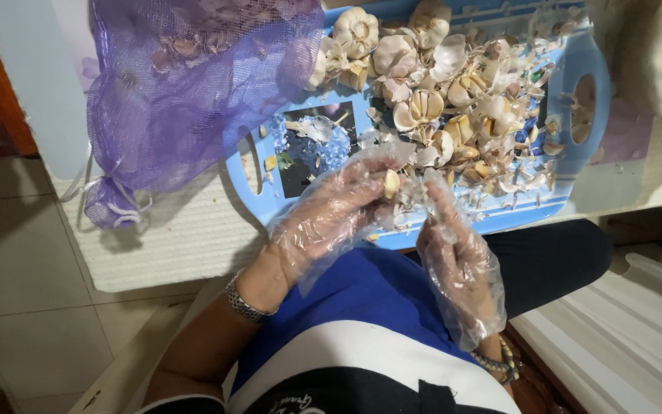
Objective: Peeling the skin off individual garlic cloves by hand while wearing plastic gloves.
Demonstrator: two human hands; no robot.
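Centre of the frame: the left hand (331, 218), in a clear glove, has its fingers clamped on a garlic clove (391, 184); the right hand (453, 245) has its fingers closed on the clove's loose skin beside it; the clove looks light, firm, slippery under plastic, best held by its sides; the tray (576, 165) of garlic lies above, a purple net bag (185, 92) upper left.

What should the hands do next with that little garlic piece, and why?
Probably pull the papery skin off. The left hand pinches a garlic clove at its fingertips, and the right hand is right beside it, both in thin clear gloves. Loose skins and split garlic bulbs already cover the blue tray, so peeling looks like the natural small move.
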